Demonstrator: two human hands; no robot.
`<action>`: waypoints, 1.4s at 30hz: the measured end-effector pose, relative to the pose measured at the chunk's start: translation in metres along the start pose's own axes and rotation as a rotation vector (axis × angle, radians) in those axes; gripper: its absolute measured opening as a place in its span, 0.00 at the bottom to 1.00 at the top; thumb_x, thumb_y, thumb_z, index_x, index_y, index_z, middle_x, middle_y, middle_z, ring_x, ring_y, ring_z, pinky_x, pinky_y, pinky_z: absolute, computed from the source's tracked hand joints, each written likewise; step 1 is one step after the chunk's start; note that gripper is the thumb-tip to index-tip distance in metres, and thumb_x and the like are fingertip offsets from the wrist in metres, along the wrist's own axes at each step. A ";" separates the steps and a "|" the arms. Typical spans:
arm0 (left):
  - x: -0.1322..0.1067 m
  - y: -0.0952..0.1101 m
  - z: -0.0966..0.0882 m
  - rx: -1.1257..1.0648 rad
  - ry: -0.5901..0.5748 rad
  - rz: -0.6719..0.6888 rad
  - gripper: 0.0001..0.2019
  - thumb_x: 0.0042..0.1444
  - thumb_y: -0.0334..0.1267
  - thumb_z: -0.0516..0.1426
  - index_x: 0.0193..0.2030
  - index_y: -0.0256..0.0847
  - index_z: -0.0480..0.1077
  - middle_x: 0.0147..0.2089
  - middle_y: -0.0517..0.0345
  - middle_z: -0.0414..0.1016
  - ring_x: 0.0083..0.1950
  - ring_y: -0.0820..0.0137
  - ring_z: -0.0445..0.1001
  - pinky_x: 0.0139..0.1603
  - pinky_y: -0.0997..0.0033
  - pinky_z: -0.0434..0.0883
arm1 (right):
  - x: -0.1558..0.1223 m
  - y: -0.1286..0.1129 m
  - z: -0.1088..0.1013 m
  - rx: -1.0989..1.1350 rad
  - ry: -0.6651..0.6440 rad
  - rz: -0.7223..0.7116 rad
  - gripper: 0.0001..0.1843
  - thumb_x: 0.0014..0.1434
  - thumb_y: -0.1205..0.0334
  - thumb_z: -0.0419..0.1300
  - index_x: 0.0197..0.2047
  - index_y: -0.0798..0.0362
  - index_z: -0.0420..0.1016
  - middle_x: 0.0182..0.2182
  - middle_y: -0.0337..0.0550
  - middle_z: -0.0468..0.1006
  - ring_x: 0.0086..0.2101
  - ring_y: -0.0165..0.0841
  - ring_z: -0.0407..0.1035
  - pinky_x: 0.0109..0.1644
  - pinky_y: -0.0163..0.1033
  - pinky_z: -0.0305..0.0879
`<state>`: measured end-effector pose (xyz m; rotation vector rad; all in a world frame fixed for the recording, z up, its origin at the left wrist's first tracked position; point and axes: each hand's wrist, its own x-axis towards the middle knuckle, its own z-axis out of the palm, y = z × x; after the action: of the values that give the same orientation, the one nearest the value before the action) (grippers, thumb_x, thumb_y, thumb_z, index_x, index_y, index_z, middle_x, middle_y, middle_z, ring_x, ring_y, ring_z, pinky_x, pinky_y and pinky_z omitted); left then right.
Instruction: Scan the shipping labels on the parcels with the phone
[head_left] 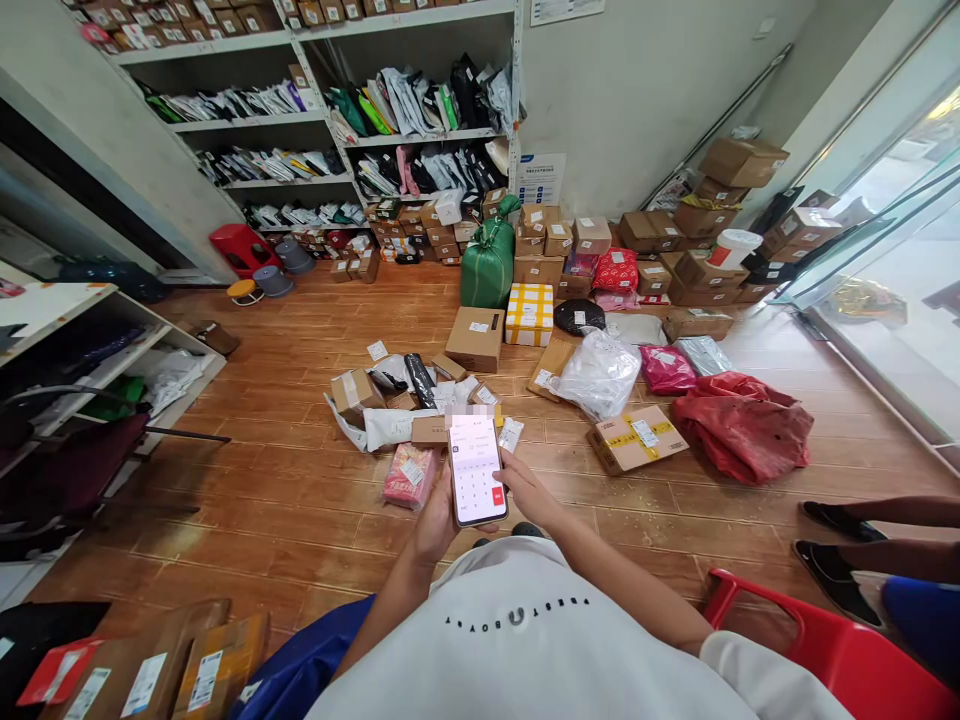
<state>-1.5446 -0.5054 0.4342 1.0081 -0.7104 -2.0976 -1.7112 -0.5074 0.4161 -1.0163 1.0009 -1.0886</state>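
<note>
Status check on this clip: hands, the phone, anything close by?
Left hand grips phone, screen lit with keypad. Right hand touches its right edge. Parcels on floor just beyond: pink packet, taped box. Nothing blocking.

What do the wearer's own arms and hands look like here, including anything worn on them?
Both forearms are bare, with no gloves, watch or rings visible on the left hand or the right hand. A white T-shirt with small dark lettering covers the torso; its short sleeve shows at the right shoulder.
</note>
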 end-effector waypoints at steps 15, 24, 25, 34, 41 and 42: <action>0.002 0.000 0.004 -0.031 -0.009 0.027 0.36 0.58 0.38 0.51 0.73 0.54 0.44 0.72 0.52 0.60 0.63 0.52 0.69 0.49 0.47 0.79 | -0.003 0.004 -0.011 -0.063 -0.065 -0.058 0.25 0.55 0.64 0.52 0.57 0.51 0.70 0.50 0.43 0.77 0.48 0.39 0.69 0.54 0.45 0.64; 0.006 0.006 0.012 -0.033 0.046 0.041 0.34 0.58 0.37 0.48 0.72 0.48 0.47 0.71 0.51 0.61 0.67 0.52 0.64 0.51 0.51 0.79 | -0.005 0.003 -0.011 -0.072 -0.191 -0.087 0.45 0.47 0.67 0.65 0.67 0.49 0.55 0.56 0.49 0.72 0.51 0.43 0.68 0.53 0.47 0.67; 0.006 0.006 0.011 -0.045 0.027 0.043 0.34 0.58 0.37 0.48 0.72 0.49 0.47 0.71 0.52 0.61 0.67 0.52 0.64 0.51 0.50 0.79 | -0.005 0.004 -0.010 -0.073 -0.180 -0.093 0.43 0.49 0.66 0.65 0.67 0.49 0.56 0.56 0.49 0.71 0.52 0.43 0.68 0.54 0.48 0.66; 0.011 0.002 -0.003 -0.076 -0.062 0.001 0.42 0.52 0.37 0.52 0.73 0.56 0.40 0.74 0.55 0.56 0.65 0.50 0.66 0.50 0.45 0.78 | 0.000 0.003 -0.015 -0.013 -0.130 -0.061 0.33 0.54 0.66 0.54 0.65 0.48 0.63 0.56 0.42 0.74 0.54 0.42 0.65 0.58 0.48 0.60; 0.008 0.009 -0.007 -0.052 -0.122 -0.013 0.54 0.38 0.26 0.53 0.74 0.57 0.38 0.73 0.58 0.56 0.65 0.52 0.66 0.53 0.49 0.77 | 0.005 0.001 -0.015 0.009 -0.119 -0.042 0.33 0.53 0.64 0.54 0.64 0.48 0.64 0.56 0.43 0.74 0.53 0.42 0.65 0.59 0.48 0.58; 0.008 0.009 -0.007 -0.037 -0.117 -0.017 0.55 0.37 0.25 0.53 0.74 0.58 0.38 0.74 0.58 0.56 0.65 0.53 0.66 0.54 0.50 0.77 | 0.006 0.001 -0.015 0.014 -0.113 -0.040 0.33 0.53 0.64 0.54 0.64 0.48 0.64 0.55 0.42 0.74 0.54 0.42 0.65 0.60 0.48 0.58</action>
<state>-1.5393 -0.5182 0.4339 0.8801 -0.7206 -2.1905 -1.7242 -0.5146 0.4107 -1.0787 0.8840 -1.0574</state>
